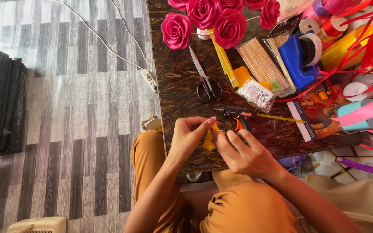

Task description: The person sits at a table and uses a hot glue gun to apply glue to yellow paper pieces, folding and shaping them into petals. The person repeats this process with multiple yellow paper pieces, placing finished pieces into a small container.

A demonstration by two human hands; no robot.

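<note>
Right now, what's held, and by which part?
Both hands hold a small folded yellow ribbon piece: left hand pinches its top edge with fingertips, right hand grips its right side.

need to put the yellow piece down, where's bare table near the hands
Bare table runs down the left edge, between the scissors and the roses, to the left hand. Another patch lies right of the right hand, below the glue gun. The upper right is crowded with ribbons.

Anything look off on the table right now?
Loose red ribbon strands sprawl tangled over the right end of the table. The glue gun lies on its side just beyond both hands. Nothing looks spilled or broken.
</note>
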